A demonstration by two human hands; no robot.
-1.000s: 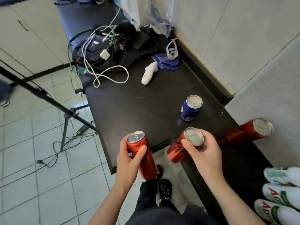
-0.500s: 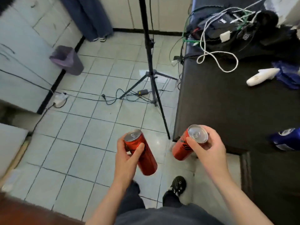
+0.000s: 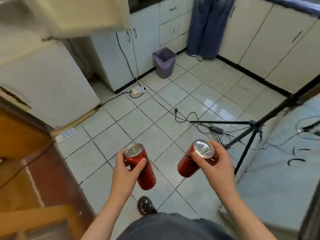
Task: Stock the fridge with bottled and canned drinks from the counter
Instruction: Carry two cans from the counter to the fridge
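i hold a red can in each hand over the pale tiled floor (image 3: pixel 173 104), at about waist height and well apart from each other. my left hand (image 3: pixel 123 172) wraps the upper part of the left can (image 3: pixel 147 177), thumb across its front and fingers curled behind. my right hand (image 3: pixel 218 167) grips the right can (image 3: pixel 187 163) near its rim, fingers curled round the top. both silver lids with pull tabs face up at me. the left can's base slants down and to the right, the right can's down and to the left. the right can has dark print i cannot read, and i cannot make out a brand on either. the white fridge (image 3: pixel 52 87) stands ahead to my left, a grey bin (image 3: pixel 164 63) beyond, a black tripod (image 3: pixel 249 129) to my right.
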